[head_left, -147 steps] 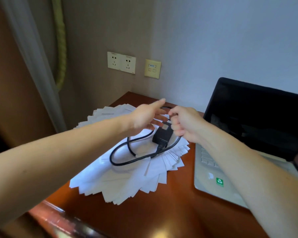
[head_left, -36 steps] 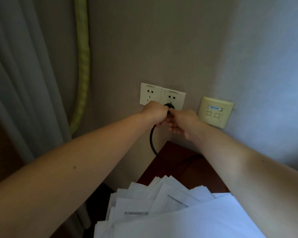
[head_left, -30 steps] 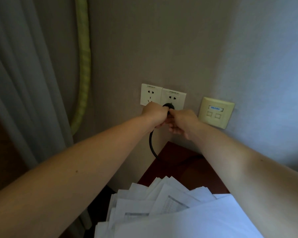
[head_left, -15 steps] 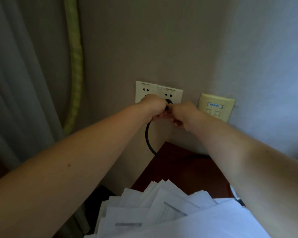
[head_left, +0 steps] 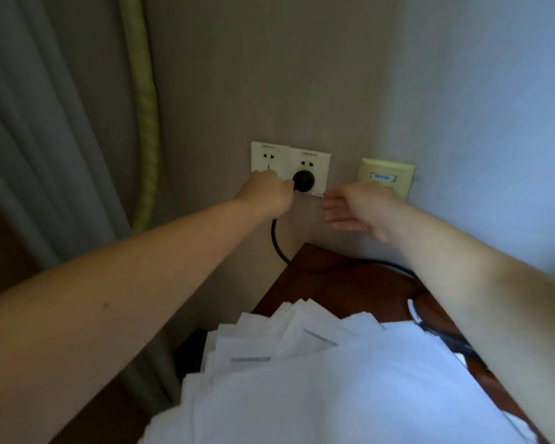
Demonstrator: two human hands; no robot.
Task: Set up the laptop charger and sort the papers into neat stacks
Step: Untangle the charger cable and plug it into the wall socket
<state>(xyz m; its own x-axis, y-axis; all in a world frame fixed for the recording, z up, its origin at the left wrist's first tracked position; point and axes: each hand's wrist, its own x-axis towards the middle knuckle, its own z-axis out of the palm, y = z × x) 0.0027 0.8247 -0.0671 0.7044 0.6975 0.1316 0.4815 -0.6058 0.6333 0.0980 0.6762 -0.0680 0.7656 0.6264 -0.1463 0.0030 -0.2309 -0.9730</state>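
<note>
Fingers [head_left: 286,187] of the left hand [head_left: 265,195] curl against the left edge of the plug [head_left: 303,180], which sits flush in the right-hand socket [head_left: 319,159] on the wall. Whether they pinch it or only touch it I cannot tell, since the knuckles hide the contact. Just beside it, but apart from the plug, the right hand [head_left: 362,209] hovers with its fingers [head_left: 335,205] straight and loosely spread, holding nothing. I judge the plug small, hard and light (best gripped by its round body, never tugged by the cable). Its cable [head_left: 275,240] drops from under the left hand, looking rubbery and springy, then runs across the desk [head_left: 327,274] and passes under the right forearm. Nearer lie the papers [head_left: 334,373], a fanned heap, light and likely to slide, not yet sorted.
</note>
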